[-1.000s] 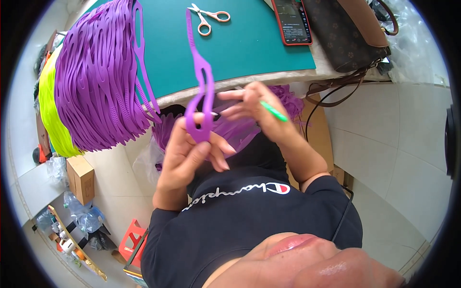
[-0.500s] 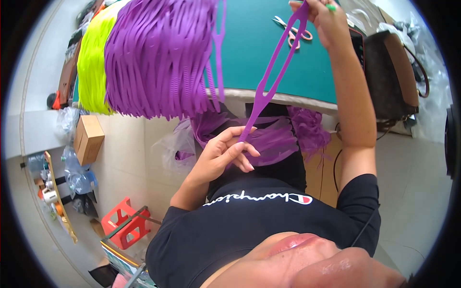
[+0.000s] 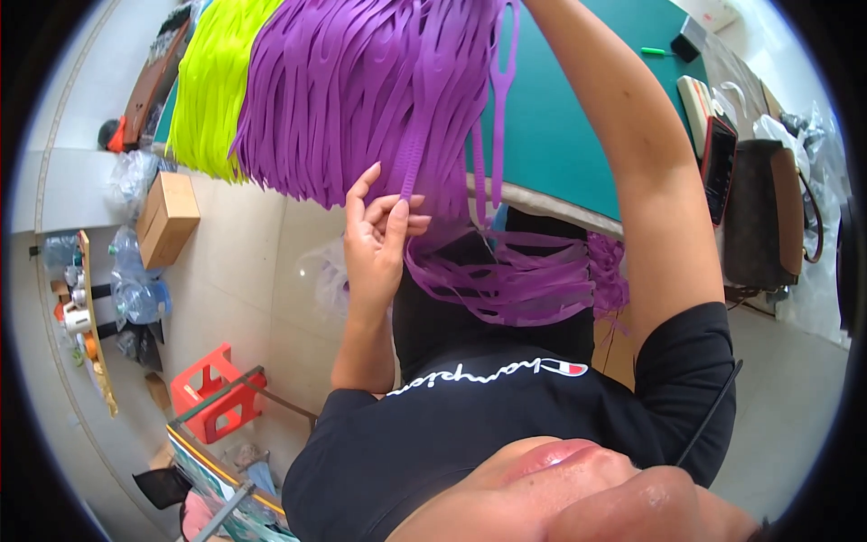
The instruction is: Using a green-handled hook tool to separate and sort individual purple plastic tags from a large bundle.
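Note:
My left hand (image 3: 379, 237) pinches the lower end of a slim purple strap (image 3: 412, 149) with a ridged tail, between thumb and fingers; its other fingers spread. That strap lies along the front of a thick bunch of purple straps (image 3: 316, 99), which hangs over the near table edge. Beside the bunch on the left hang yellow-green straps (image 3: 209, 95). My right forearm (image 3: 623, 99) reaches far over the green table top (image 3: 569, 135), and its hand is beyond the upper edge of the picture. More loose purple straps (image 3: 506, 294) lie across my lap.
On the table's right side are a green pen (image 3: 657, 51), a small dark box (image 3: 688, 38) and a phone-like dark device (image 3: 719, 167). A brown bag (image 3: 766, 217) stands beyond. To the left on the floor are a cardboard box (image 3: 170, 217) and a red stool (image 3: 217, 393).
My left hand has moved forward to the bunch, bringing the strap from the right onto it. My right hand has gone out at the top. The scissors no longer show.

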A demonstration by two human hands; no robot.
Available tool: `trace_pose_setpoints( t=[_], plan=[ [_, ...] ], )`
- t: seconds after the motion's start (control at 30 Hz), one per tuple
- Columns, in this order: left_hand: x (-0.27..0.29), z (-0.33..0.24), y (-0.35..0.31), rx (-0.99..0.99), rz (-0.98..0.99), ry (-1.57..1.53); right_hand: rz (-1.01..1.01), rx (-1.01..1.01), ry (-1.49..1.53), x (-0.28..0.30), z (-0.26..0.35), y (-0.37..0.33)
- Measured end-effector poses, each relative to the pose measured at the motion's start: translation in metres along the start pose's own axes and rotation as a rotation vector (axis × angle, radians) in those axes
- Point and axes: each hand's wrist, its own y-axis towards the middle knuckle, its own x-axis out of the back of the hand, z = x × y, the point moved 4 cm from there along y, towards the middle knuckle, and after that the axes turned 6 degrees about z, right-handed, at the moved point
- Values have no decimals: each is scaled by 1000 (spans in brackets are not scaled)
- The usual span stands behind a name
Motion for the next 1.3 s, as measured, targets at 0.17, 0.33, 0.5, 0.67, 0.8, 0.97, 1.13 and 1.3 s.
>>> trace_pose_setpoints(
  t=[0.17, 0.33, 0.5, 0.67, 0.8, 0.97, 1.13, 1.3],
  plan=[
    [64, 41, -59, 125, -205, 178, -40, 241, 528, 94, 71, -132],
    [77, 163, -96, -75, -175, 1141, 138, 156, 585, 146, 77, -292],
    [74, 198, -75, 287, -142, 810, 239, 199, 398, 132, 53, -420],
    [89, 221, -53, 690, -13, -607, 421, 214, 233, 88, 25, -493],
    [26, 149, -48, 1038, 235, -1270, 314, 135, 257, 86, -3, -521],
    [-5, 111, -60, 671, 587, -1333, 422, -112, 827, 126, -40, -521],
    [7, 80, -65, 394, 610, -1012, 777, -371, 430, 190, -72, -516],
    [-51, 37, -61, 262, 680, -701, 400, -66, 675, 186, -28, -491]
  ],
)
